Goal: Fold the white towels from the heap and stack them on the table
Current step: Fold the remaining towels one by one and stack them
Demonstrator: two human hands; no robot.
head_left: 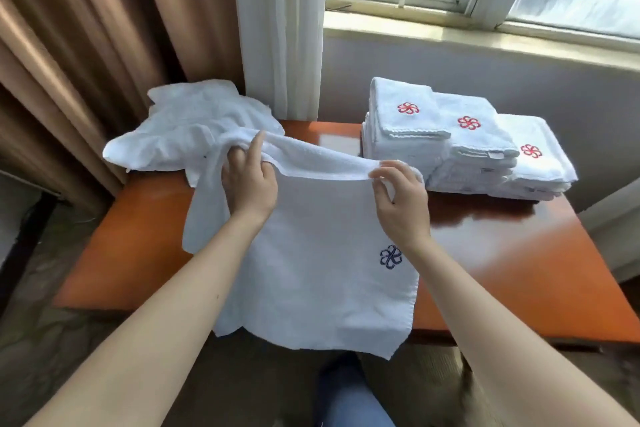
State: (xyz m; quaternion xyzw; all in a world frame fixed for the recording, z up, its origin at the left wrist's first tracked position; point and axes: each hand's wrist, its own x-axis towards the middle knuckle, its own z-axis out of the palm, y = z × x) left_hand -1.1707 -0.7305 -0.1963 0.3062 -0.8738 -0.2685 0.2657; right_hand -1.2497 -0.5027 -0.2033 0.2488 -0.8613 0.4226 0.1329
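Left hand (249, 187), right hand (401, 204) pinching white towel (311, 281)

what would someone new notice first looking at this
The white terry towel with a dark blue flower emblem, held mid-frame by its top edge in the left hand and the right hand. Then the folded white towels with red emblems stacked far right on the glossy orange-brown table, and the rumpled white towel heap far left.
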